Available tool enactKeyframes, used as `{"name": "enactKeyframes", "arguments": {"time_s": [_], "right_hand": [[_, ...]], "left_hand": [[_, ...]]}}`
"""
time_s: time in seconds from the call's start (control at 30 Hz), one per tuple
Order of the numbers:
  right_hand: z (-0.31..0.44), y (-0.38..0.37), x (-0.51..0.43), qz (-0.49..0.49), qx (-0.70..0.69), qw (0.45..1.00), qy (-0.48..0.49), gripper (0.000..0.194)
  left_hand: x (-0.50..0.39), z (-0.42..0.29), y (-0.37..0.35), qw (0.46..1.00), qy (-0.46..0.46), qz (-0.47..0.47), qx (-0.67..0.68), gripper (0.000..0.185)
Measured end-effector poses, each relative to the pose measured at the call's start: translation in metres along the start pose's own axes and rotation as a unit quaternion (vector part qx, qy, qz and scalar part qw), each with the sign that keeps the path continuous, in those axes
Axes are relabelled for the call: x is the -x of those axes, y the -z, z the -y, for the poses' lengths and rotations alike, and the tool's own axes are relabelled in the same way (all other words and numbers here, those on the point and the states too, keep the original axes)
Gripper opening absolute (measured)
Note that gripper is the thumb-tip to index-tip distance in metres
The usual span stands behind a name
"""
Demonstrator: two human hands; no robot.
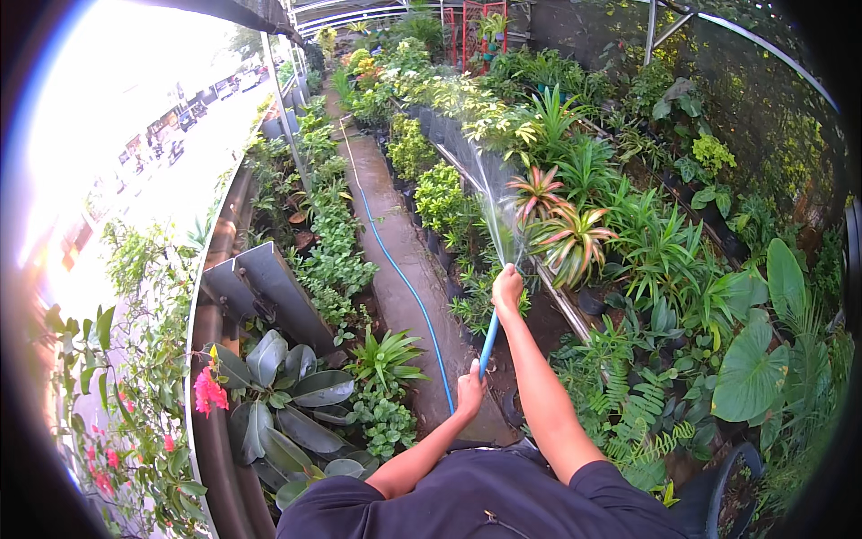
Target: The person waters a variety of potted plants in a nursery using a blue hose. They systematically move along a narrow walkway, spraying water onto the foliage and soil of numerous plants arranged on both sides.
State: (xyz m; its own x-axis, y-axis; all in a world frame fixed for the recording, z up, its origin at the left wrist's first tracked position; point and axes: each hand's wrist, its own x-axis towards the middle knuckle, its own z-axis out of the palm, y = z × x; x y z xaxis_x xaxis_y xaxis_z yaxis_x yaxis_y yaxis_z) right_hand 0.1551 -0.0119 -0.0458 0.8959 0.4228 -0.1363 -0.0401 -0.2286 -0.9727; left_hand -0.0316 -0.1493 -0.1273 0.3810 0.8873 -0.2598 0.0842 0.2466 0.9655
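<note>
My right hand [508, 288] grips the upper end of a blue garden hose [490, 340], at its mouth. Lower down, my left hand [471, 391] is closed around the same hose. Water [486, 182] fans out from the mouth, away from me, over potted plants. Just right of the spray stand bromeliad-like plants with pink and green leaves [574, 244]. A light green leafy shrub [441, 195] grows left of the spray. More blue hose [404, 276] runs along the wet path.
A narrow concrete path [387, 195] runs ahead between rows of plants. On the left are a metal railing [209, 296], a grey metal panel [283, 290] and a large dark-leaved plant [296, 397]. A big black pot [724, 478] stands at lower right. Red metal racks [473, 34] are far ahead.
</note>
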Motion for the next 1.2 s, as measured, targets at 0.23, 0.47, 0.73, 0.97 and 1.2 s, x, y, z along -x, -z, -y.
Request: {"name": "enactKeyframes", "arguments": {"time_s": [0.23, 0.47, 0.73, 0.97, 1.2], "right_hand": [[-0.002, 0.026, -0.025, -0.002, -0.025, 0.999, 0.029, 0.053], [0.025, 0.031, -0.037, -0.016, -0.056, 0.987, 0.152, 0.042], [0.076, 0.046, -0.011, 0.089, -0.099, 0.987, 0.094, 0.039], [0.052, 0.028, -0.048, 0.040, -0.059, 0.987, 0.144, 0.041], [0.040, 0.029, -0.035, 0.052, -0.063, 0.993, 0.081, 0.039]], "left_hand": [[-0.007, -0.007, -0.020, 0.999, -0.012, 0.047, -0.003, 0.067], [-0.012, -0.030, -0.041, 0.998, -0.040, 0.047, 0.006, 0.068], [-0.023, -0.040, -0.055, 0.998, -0.053, 0.039, 0.022, 0.067], [-0.027, -0.037, -0.053, 0.997, -0.053, 0.048, 0.024, 0.067], [-0.010, -0.036, -0.045, 0.999, -0.015, 0.044, 0.019, 0.068]]}}
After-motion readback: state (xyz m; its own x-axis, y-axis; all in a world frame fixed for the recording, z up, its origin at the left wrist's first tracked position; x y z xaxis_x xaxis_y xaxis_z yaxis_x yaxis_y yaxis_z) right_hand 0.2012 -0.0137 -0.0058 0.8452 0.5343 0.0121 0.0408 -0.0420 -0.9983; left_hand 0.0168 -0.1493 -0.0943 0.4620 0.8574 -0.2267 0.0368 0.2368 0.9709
